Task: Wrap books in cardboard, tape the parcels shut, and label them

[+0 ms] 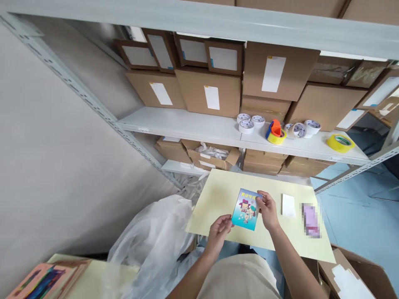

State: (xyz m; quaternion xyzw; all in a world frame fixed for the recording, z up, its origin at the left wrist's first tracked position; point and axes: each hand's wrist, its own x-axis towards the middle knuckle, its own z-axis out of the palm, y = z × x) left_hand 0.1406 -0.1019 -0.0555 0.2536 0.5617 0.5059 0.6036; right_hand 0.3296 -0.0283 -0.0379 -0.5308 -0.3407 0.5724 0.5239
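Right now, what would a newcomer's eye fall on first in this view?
Probably the blue booklet or card with cartoon figures, held over the pale yellow table by the left hand at its lower left corner and the right hand at its upper right. Next, likely the bright yellow tape roll near the right end of the white shelf.

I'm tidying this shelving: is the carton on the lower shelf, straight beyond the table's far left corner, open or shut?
Open: the carton's right flap is spread outward, and crumpled white material shows inside.
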